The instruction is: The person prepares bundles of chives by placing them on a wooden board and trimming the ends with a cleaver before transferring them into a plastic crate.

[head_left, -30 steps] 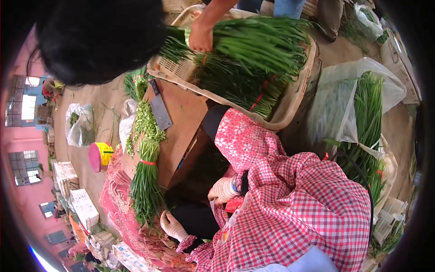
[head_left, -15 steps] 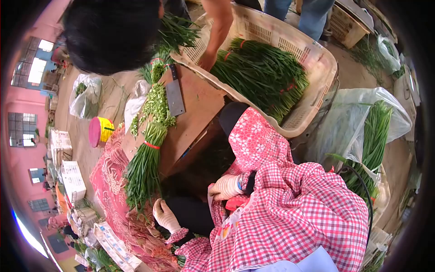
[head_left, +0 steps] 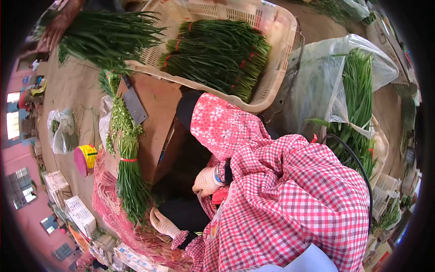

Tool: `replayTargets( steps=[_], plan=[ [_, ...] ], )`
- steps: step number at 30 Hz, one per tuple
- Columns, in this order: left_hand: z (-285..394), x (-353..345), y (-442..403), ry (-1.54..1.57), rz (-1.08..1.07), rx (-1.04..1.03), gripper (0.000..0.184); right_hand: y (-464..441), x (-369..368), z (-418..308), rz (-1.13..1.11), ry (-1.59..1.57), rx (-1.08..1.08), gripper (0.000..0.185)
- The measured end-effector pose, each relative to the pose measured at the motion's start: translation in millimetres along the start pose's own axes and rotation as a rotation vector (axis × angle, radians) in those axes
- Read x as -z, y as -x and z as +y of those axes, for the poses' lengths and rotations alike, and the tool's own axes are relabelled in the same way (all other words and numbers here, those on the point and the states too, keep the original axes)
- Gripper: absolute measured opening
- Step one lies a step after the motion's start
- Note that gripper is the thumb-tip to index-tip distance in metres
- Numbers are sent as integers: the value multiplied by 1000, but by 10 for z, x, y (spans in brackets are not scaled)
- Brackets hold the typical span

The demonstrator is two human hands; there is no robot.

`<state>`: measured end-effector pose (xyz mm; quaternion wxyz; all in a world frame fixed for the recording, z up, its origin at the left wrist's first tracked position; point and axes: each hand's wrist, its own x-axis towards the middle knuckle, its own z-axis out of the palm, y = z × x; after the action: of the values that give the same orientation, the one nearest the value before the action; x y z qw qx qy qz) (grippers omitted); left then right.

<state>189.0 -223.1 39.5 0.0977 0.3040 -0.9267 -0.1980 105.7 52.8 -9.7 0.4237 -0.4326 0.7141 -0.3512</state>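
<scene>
My left hand (head_left: 164, 224), in a pale ribbed glove, rests by my dark trouser leg with its fingers stretched out. It is close to the leaf tips of a bundle of garlic chives (head_left: 131, 181) tied with a red band. My right hand (head_left: 209, 181), gloved alike, lies curled in my lap against the checkered apron (head_left: 294, 195); whatever its fingers hold is hidden. The chive bundle's cut end lies on a brown board (head_left: 152, 97) beside loose trimmings (head_left: 122, 118). A cleaver (head_left: 134, 105) lies flat on that board.
A cream plastic crate (head_left: 267, 97) beyond the board holds several banded chive bundles (head_left: 217, 59). At the top left, a co-worker's hand (head_left: 56, 29) holds chives (head_left: 108, 41). More chives (head_left: 358, 86) stand in a clear bag (head_left: 312, 81) on the right. A pink-and-yellow drum-shaped object (head_left: 84, 159) is left.
My view has shifted, moving the scene left and the crate upward. The co-worker's hand has come out of the crate area and now holds chives at the upper left. My hands stay nearly in place.
</scene>
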Motion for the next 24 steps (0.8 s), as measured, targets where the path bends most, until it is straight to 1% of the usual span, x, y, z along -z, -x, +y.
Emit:
replayTargets(
  steps=[12, 14, 16, 19, 20, 23, 24],
  plan=[
    [13, -18, -11, -36, 4, -8, 30, 26, 34, -38, -21, 6, 4, 40],
    [0, -25, -11, -15, 16, -6, 31, 41, 48, -45, -10, -5, 3, 39],
    [-43, -30, -14, 6, 46, 11, 33, -37, -75, 43, 60, -31, 40, 35],
    [-98, -70, -8, 14, 74, -33, 23, 11, -36, 13, 62, -41, 4, 36],
    [-75, -65, 0, 20, 96, -10, 23, 26, -17, -1, 55, -37, -11, 36],
    [-25, -49, 28, -10, 106, -89, 21, 33, -11, 1, 59, -25, 21, 36],
    [-28, -53, 31, -6, 116, -66, 21, 53, 16, -17, 67, -18, 18, 36]
  ],
)
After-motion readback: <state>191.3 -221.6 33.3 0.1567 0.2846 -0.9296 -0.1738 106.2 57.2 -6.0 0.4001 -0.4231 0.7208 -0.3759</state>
